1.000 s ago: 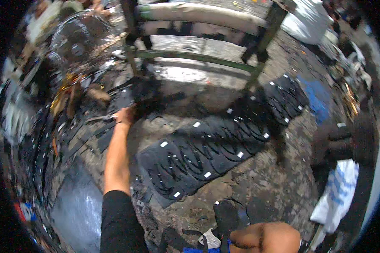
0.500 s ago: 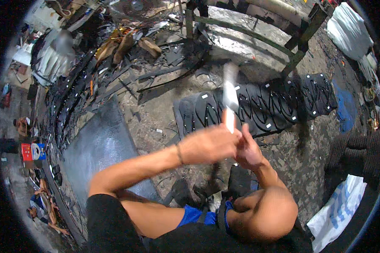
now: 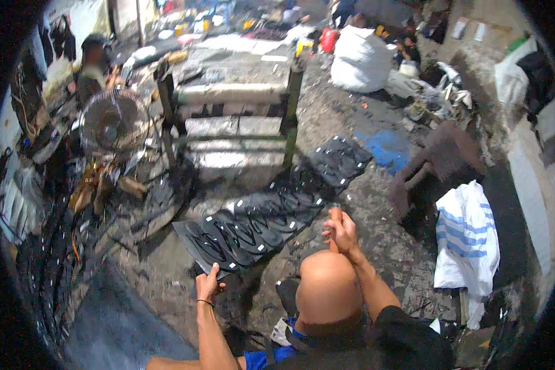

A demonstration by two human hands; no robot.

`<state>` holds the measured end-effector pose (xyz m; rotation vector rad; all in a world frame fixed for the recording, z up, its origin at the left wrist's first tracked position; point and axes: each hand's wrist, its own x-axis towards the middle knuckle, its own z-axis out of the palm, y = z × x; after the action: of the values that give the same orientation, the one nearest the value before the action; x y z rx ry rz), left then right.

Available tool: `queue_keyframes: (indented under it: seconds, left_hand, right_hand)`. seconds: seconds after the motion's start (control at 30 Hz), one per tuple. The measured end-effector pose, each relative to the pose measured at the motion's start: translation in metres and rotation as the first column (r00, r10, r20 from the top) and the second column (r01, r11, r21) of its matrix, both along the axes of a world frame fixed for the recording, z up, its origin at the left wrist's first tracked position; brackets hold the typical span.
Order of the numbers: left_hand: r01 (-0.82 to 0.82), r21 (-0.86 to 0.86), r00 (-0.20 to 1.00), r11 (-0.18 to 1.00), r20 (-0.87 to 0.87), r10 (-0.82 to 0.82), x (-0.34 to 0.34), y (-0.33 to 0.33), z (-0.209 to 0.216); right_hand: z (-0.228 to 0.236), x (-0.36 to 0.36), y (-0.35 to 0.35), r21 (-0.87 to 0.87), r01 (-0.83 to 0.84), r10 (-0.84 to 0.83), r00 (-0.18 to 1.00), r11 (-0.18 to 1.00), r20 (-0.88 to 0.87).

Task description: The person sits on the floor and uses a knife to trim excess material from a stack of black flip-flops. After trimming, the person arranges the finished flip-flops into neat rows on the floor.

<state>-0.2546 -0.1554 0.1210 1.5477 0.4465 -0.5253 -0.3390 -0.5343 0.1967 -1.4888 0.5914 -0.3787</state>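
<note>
Head view: black sheet (image 3: 262, 231) lies already curve-covered, remainder unclear; right hand (image 3: 345, 235) grips orange handle (image 3: 334, 217); left hand (image 3: 208, 288) half-curls, hold uncertain.

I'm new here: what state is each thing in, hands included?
Left hand: thumb raised, fingers partly curled; grip unclear
Right hand: closed around handle
Orange-brown handle: held roughly upright
Black sheeting: spread on the floor
Fan: upright; spinning or stopped, unclear
White sack: bulging
Blue-striped white sack: limp, creased
</note>
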Motion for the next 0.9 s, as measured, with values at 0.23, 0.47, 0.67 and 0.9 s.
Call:
queue_keyframes:
  seconds: [0.23,0.47,0.67,0.9]
  left_hand:
    - [0.205,-0.175,0.891,0.963,0.442,-0.109,0.03,-0.077,0.138]
    - [-0.135,-0.637,0.938,0.759,0.164,0.305,-0.011,-0.112,0.185]
    - [-0.27,-0.459,0.958,0.846,-0.042,0.283,-0.082,-0.051,0.104]
    - [-0.155,-0.257,0.984,0.954,-0.124,0.127,-0.12,-0.022,0.08]
  right_hand:
    - [0.158,-0.008,-0.001,-0.064,0.017,-0.005,0.983,0.998,0.185]
    - [0.107,-0.116,0.037,0.101,0.018,-0.029,0.994,0.995,0.108]
    - [0.034,-0.133,0.134,0.218,-0.331,0.367,0.917,0.918,-0.155]
    - [0.02,-0.153,0.17,-0.119,-0.686,0.593,0.691,0.717,-0.413]
